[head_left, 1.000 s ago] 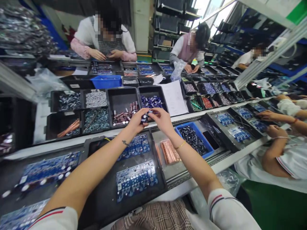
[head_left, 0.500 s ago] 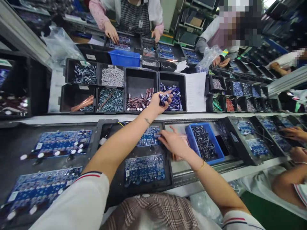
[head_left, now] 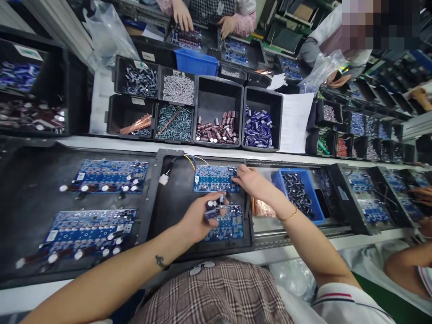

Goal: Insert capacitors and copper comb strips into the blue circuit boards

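Observation:
Several blue capacitors [head_left: 212, 210] lie in my left hand [head_left: 199, 218], its fingers curled round them above the lower circuit board [head_left: 232, 225]. My right hand [head_left: 251, 182] is at the right end of the upper circuit board [head_left: 216, 177], fingertips pinched together at its edge. What those fingertips hold, if anything, is too small to name. Both boards rest in a black tray [head_left: 168, 202]. Wires with a white connector [head_left: 164, 179] lie at the tray's upper left. A black bin of blue capacitors [head_left: 259, 128] stands behind my right hand.
More bins stand along the back, one with brown capacitors [head_left: 219, 128]. At right is a blue box [head_left: 315, 209] of black parts. Two boards with capacitors [head_left: 111, 175] lie in the left tray. Another person's hands [head_left: 227, 24] work across the table.
My left hand has come back from the blue capacitor bin to above the lower board, carrying capacitors. My right hand remains by the upper board. The whole view has shifted.

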